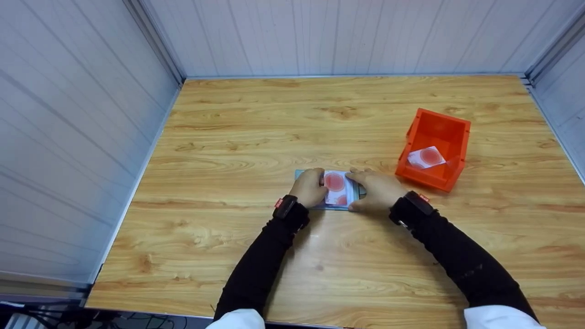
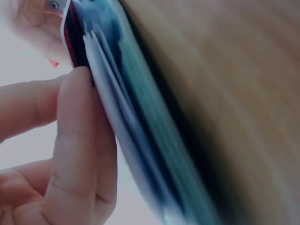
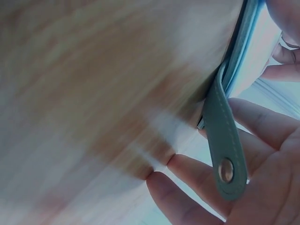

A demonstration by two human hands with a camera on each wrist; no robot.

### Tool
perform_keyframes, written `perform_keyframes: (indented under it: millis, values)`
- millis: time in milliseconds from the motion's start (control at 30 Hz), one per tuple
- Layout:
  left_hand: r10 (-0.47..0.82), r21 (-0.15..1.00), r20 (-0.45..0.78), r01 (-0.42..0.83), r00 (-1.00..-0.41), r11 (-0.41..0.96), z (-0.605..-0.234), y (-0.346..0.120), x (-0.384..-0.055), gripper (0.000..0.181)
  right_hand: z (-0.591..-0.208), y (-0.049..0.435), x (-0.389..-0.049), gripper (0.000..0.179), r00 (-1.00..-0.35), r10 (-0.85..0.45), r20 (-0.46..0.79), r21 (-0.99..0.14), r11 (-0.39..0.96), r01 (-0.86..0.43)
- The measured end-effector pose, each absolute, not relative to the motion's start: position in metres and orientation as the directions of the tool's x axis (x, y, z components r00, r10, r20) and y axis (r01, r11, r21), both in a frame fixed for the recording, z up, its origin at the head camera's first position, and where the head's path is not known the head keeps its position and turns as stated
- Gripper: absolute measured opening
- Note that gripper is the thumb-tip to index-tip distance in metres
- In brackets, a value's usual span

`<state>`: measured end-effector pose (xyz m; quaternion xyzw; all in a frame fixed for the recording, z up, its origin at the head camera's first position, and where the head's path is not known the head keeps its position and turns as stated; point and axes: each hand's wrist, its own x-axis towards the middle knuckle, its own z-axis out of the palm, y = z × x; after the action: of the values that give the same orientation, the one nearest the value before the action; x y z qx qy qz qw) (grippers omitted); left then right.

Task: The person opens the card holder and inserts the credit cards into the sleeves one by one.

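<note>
A green card holder (image 3: pixel 227 122) with clear sleeves and a snap strap lies spread on the table in the head view. A white card with red circles (image 1: pixel 335 187) lies face up on its sleeves, between the hands. My left hand (image 1: pixel 308 187) holds the left part, thumb at the card's left edge; the left wrist view shows its bent fingers against the sleeve edges. My right hand (image 1: pixel 377 189) grips the right end, thumb at the near edge and forefinger at the far edge. Its other fingertips rest on the table, while the strap hangs across the palm.
An orange bin (image 1: pixel 452 176) stands to the right, beyond my right hand, with another white card with red circles (image 1: pixel 427 157) inside. The wooden table (image 1: pixel 219 137) is bordered by pale panel walls (image 1: pixel 292 36) at the back and sides.
</note>
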<state>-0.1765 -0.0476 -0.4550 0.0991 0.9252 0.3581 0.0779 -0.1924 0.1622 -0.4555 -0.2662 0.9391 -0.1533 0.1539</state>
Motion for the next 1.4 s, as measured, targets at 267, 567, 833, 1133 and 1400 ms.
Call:
perform_keyframes:
  millis: [267,567,833,1133,1400]
  values:
    - [0.274,0.686,-0.043,0.171,-0.961,0.707,-0.456,-0.042,-0.176,0.015,-0.456,0.163,-0.192,0.089,-0.817,-0.544,-0.192,-0.385,0.807,-0.447]
    - [0.312,0.703,0.014,0.231,-0.950,0.673,-0.455,-0.044,-0.174,0.031,-0.457,0.162,-0.193,0.087,-0.815,-0.556,-0.164,-0.393,0.795,-0.463]
    - [0.302,0.640,-0.012,0.224,-0.953,0.735,-0.449,-0.048,-0.164,0.028,-0.456,0.162,-0.195,0.088,-0.800,-0.573,-0.179,-0.386,0.789,-0.479]
    - [0.292,0.496,-0.091,0.210,-0.952,0.842,-0.450,-0.067,-0.152,0.058,-0.454,0.161,-0.194,0.089,-0.801,-0.555,-0.224,-0.361,0.811,-0.461]
    - [0.303,0.451,-0.114,0.223,-0.946,0.864,-0.455,-0.070,-0.151,0.060,-0.450,0.164,-0.194,0.084,-0.791,-0.578,-0.199,-0.387,0.788,-0.479]
